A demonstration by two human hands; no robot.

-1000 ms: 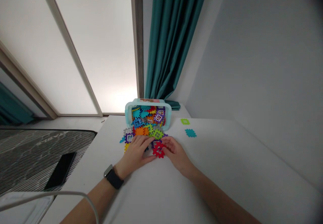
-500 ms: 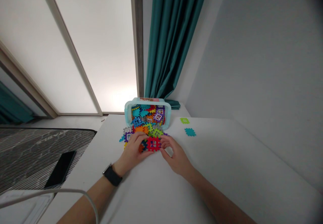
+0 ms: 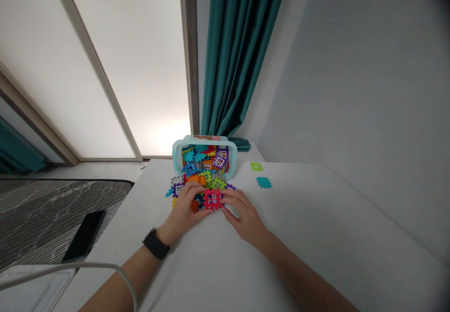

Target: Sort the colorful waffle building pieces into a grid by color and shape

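Observation:
A red interlocking plastic tile [image 3: 207,200] with a window-like cutout is held up between my two hands. My left hand [image 3: 185,207] grips its left edge, thumb below and fingers above. On the opposite edge, the fingers and thumb of my right hand [image 3: 242,213] are closed. Behind the red tile lies a heap of loose tiles, among them an orange tile [image 3: 195,179], a lime green tile [image 3: 218,183] and a purple tile [image 3: 177,189]. Part of the heap is hidden by my left hand.
A light blue plastic tub [image 3: 230,159] lies on its side, its mouth toward me, spilling tiles onto the white table [image 3: 302,218]. Apart on the right lie a lime tile [image 3: 256,167] and a teal tile [image 3: 264,182]. A white cable [image 3: 94,265] crosses the lower left; a black phone [image 3: 84,237] lies beyond.
The fingers of my right hand have come in onto the red tile's right edge. The tile has tilted slightly, and its window cutout shows more openly. My left hand stays nearly in place.

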